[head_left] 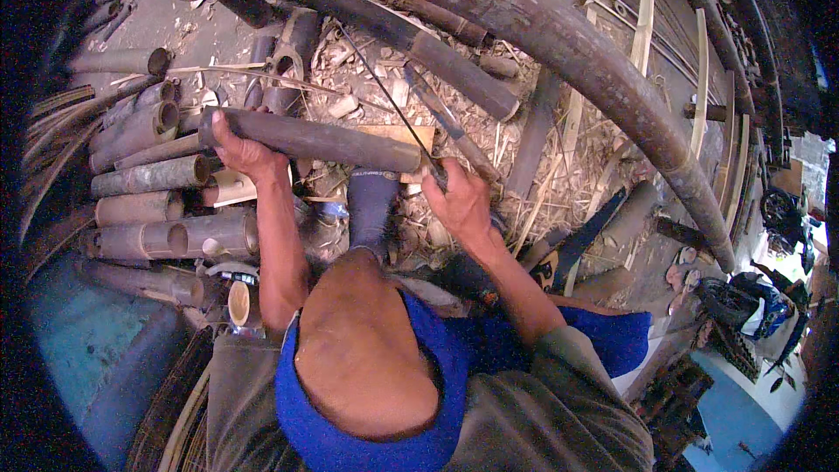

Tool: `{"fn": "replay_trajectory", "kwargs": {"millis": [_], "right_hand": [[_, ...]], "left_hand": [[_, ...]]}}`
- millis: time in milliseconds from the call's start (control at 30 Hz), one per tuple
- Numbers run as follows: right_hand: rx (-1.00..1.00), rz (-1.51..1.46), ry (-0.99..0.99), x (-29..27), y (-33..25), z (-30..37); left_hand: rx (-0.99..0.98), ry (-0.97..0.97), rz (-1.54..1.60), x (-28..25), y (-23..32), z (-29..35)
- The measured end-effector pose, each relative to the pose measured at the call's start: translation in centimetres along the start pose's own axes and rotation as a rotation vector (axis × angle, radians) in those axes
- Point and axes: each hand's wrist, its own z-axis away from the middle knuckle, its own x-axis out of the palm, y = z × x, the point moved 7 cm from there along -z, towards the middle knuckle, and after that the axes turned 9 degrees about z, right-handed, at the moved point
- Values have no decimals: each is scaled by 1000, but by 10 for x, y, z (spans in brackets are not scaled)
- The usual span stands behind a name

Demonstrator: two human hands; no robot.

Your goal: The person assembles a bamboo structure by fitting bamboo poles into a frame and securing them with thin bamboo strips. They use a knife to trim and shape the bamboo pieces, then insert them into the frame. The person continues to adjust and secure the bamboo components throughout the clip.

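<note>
Across the front of me lies a dark bamboo tube [323, 138], roughly level, above my sock-covered foot. My left hand [249, 150] is closed round its left end, thumb on top. My right hand [459, 201], near the tube's right end, grips the handle of a long thin dark blade [384, 83], perhaps a machete seen edge-on. The blade slants up and left, passing over the tube's right end. Whether its edge touches the bamboo I cannot tell. A pale flat piece of wood [398, 134] shows behind the tube.
Several cut bamboo tubes [149, 173] are piled on my left. Shavings [376, 57] cover the ground ahead. A long thick bamboo pole [524, 22] arches across the far side to the right. Right of my knee lies a saw [590, 232]; a motorcycle [743, 301] stands at far right.
</note>
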Motion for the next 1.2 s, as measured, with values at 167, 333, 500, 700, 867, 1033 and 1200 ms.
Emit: {"fn": "replay_trajectory", "kwargs": {"millis": [167, 333, 500, 700, 867, 1033, 1200], "right_hand": [[126, 347, -214, 56, 58, 16], [112, 189, -175, 64, 86, 23], [62, 26, -92, 5, 8, 2], [46, 104, -86, 36, 34, 17], [139, 164, -232, 37, 41, 14], [-5, 50, -80, -1, -5, 1], [140, 211, -260, 71, 87, 24]], "left_hand": [[-16, -52, -6, 0, -3, -4], [-135, -88, 97, -1, 2, -8], [3, 4, 42, 2, 2, -5], [28, -34, 21, -3, -1, -11], [62, -57, -64, -7, -4, -15], [46, -61, -71, -9, -1, -17], [-73, -24, 13, -12, -7, -25]]}}
